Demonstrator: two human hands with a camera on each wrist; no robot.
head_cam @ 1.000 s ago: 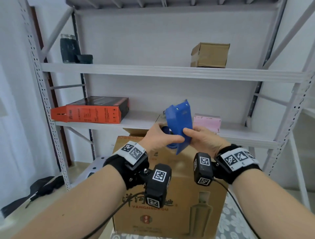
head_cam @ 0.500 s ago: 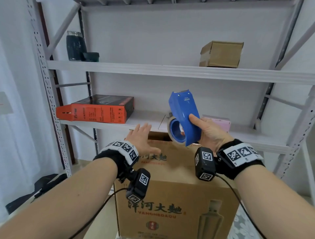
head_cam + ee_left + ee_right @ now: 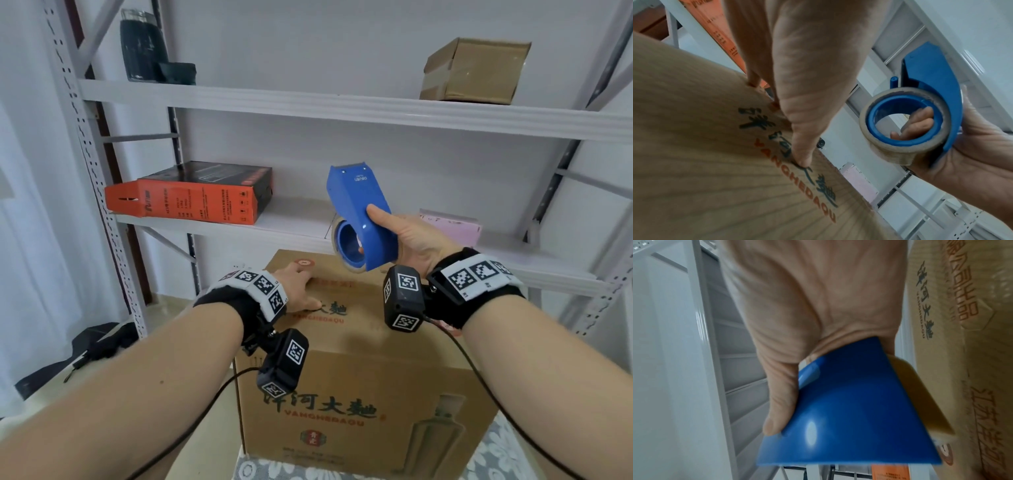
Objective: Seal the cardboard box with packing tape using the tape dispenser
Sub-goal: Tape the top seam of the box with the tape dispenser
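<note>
Shelf behind; cardboard box closed, left hand flat on top.

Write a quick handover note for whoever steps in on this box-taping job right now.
Left hand: flat on the top of the brown printed cardboard box, fingers straight, pressing it down.
Right hand: grips the blue plastic tape dispenser with its roll of tan packing tape, fingers through the core, held in the air above the box's far edge, not touching it.
Done: dispenser in hand, box top held shut.
Left: no tape shows on the box yet; stick the tape end down, pull across the top, cut.
</note>
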